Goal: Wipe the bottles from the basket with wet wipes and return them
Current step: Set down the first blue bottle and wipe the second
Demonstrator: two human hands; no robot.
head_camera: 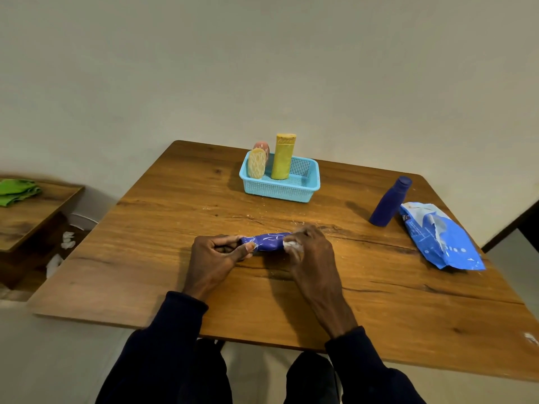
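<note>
The wooden table [175, 228] fills most of my view, and both my forearms, in dark sleeves [175, 322], reach over its near edge toward the middle. My left hand [215, 252] lies knuckles up, its fingers and thumb curled round the left end of a purple bottle [268, 242], which lies on its side, running left to right between my hands. My right hand [312, 252] is arched over the bottle's right end, fingers bent down and clasping a white wet wipe [290, 244] against it. I cannot tell whether the bottle rests on the wood or hangs just above it. Beside the table's left edge stands a lower side table [35, 211] with a green cloth [17, 191] on it. Near the right edge a blue pack of wipes [440, 237] lies flat, its top flap peeled back. Near the far edge sits a light blue mesh basket [280, 193]. It holds a tall yellow bottle [283, 157] standing upright in its middle, a cream oval bottle [256, 164] at its left end, and a pink bottle [262, 146] just behind that one. A dark blue bottle [389, 202] stands on the table just beside the pack, on the side toward the basket. Crumpled white wipes [67, 239] lie on the floor between the two tables.
</note>
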